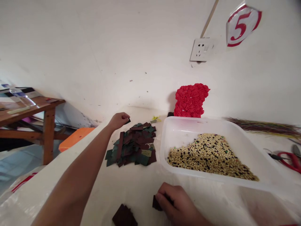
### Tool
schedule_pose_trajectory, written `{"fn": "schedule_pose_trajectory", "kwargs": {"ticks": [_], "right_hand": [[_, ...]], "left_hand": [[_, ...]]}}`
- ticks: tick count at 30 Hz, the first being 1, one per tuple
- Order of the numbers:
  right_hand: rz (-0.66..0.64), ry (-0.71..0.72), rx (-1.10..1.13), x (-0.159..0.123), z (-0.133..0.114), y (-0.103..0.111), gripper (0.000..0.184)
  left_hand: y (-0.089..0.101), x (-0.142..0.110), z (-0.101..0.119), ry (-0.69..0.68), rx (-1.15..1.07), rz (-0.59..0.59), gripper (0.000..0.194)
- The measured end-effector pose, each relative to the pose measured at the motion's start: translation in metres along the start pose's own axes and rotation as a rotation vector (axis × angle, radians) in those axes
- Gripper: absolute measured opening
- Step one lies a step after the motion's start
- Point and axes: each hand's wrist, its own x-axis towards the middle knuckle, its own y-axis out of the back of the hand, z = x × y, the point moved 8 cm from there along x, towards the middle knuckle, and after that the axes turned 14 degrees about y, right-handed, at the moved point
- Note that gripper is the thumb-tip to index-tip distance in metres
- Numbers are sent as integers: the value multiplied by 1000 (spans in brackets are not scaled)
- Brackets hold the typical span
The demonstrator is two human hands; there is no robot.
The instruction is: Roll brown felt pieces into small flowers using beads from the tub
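Observation:
At the far left of the pile, my left hand (119,120) pinches a small dark piece (128,121) of cloth or paper between thumb and fingers. Just in front of it lies a heap of cut dark green and brown pieces (135,145). My right hand (176,201) is closed on a dark brown piece (156,204) near the table's front edge; whether it is one layer or several I cannot tell. A small stack of dark brown pieces (124,216) rests to the left of that hand.
Right of the heap stands a white plastic tub (166,135) holding pale and dark beads (207,153). Behind it is a red rose-covered shape (191,100). Thin wires (263,126) and red-handled scissors (290,161) lie right. An orange stool (75,138) is left of the table.

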Motion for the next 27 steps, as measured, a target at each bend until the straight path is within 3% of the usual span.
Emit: {"fn": "schedule_pose_trajectory", "kwargs": {"ticks": [6, 13, 16, 18, 21, 23, 27], "right_hand": [[5, -17, -18, -1, -1, 1, 32], [9, -12, 34, -3, -1, -1, 33], [-2, -20, 22, -2, -1, -1, 33], [-3, -26, 9, -2, 0, -1, 34], [5, -24, 9, -2, 0, 0, 34], [11, -22, 16, -2, -1, 0, 34], [3, -37, 37, -1, 0, -1, 34]], "left_hand": [[18, -34, 28, -134, 29, -275, 36], [-4, -35, 17, -62, 233, -330, 31], [-4, -38, 15, -41, 312, -388, 26], [3, -34, 19, -29, 340, -364, 30], [8, -17, 34, -13, 347, -207, 36], [-5, -6, 45, -4, 344, -156, 33], [-53, 13, 54, 43, 341, -174, 34]]}}
